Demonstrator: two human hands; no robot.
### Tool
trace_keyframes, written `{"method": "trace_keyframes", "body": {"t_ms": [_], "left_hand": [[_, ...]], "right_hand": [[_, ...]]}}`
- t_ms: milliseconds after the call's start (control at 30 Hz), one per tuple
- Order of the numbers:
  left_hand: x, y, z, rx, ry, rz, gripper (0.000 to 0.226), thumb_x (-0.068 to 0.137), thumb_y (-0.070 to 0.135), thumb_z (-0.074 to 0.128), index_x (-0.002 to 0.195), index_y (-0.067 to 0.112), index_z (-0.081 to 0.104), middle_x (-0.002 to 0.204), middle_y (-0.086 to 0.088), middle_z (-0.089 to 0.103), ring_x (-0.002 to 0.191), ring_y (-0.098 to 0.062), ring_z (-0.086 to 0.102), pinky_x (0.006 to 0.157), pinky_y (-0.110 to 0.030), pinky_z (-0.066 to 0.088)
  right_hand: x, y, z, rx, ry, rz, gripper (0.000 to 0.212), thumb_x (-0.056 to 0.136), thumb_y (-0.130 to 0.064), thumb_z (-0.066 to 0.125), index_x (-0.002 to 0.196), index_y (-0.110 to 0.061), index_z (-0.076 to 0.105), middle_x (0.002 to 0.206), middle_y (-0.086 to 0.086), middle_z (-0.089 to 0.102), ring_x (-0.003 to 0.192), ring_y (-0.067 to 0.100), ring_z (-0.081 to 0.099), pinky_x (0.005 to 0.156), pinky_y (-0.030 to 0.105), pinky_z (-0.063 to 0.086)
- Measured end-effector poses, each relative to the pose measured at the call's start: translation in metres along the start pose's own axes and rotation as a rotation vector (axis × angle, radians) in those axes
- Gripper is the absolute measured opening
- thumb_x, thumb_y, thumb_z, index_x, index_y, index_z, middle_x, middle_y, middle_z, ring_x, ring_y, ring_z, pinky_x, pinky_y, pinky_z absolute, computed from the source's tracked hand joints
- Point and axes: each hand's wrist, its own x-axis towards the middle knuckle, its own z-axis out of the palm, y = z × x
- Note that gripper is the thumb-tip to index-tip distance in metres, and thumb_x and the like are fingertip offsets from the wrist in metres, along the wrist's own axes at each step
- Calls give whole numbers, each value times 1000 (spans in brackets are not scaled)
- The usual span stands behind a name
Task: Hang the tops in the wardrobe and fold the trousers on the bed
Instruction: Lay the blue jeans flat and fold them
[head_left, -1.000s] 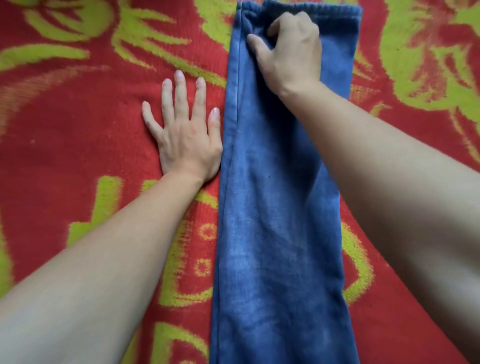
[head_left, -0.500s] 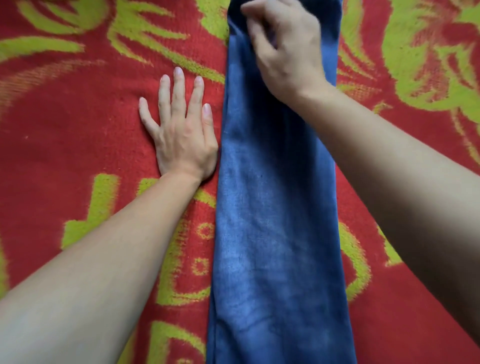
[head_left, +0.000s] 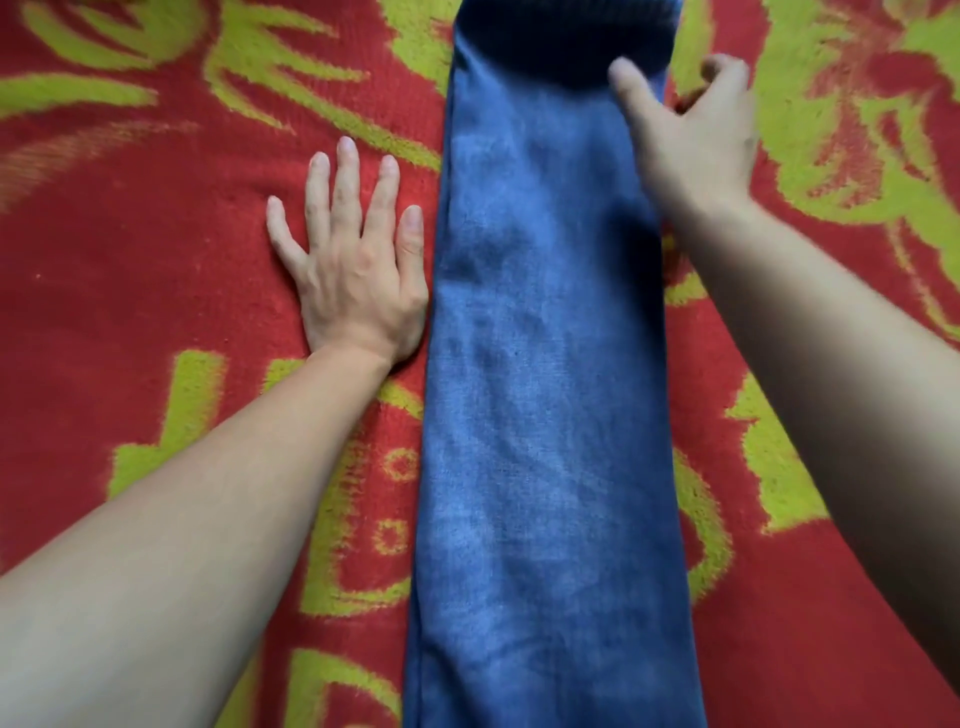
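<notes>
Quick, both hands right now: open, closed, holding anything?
Left hand: open, flat on the blanket beside the trousers.
Right hand: thumb on the trousers' edge, fingers curled; grip cannot be told.

I can't see either end of the trousers (head_left: 545, 415): the frame cuts them top and bottom, and the dark band (head_left: 566, 47) up top could be fold or shadow, can't tell. Right hand (head_left: 691, 145) is motion-blurred, so I can't tell whether its curled fingers pinch the cloth edge. Blanket (head_left: 130, 270) runs off frame on all sides.
</notes>
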Motion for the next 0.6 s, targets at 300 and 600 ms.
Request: {"method": "trace_keyframes", "body": {"t_ms": [300, 600], "left_hand": [[0, 2, -2, 16, -40, -14, 57, 103, 48, 16, 152, 26, 36, 164, -2, 19, 151, -23, 13, 118, -57, 3], [9, 7, -17, -17, -216, -80, 57, 103, 55, 13, 152, 33, 31, 166, 5, 11, 152, -17, 3, 118, -55, -4]], "right_hand": [[34, -52, -28, 330, -671, 262, 33, 84, -48, 72, 105, -23, 70, 95, -10, 78, 84, 11, 75, 83, 34, 56], [-19, -58, -85, 1006, -783, 161, 17, 89, -11, 53, 100, -8, 65, 104, 13, 71, 101, 32, 69, 95, 50, 55]]}}
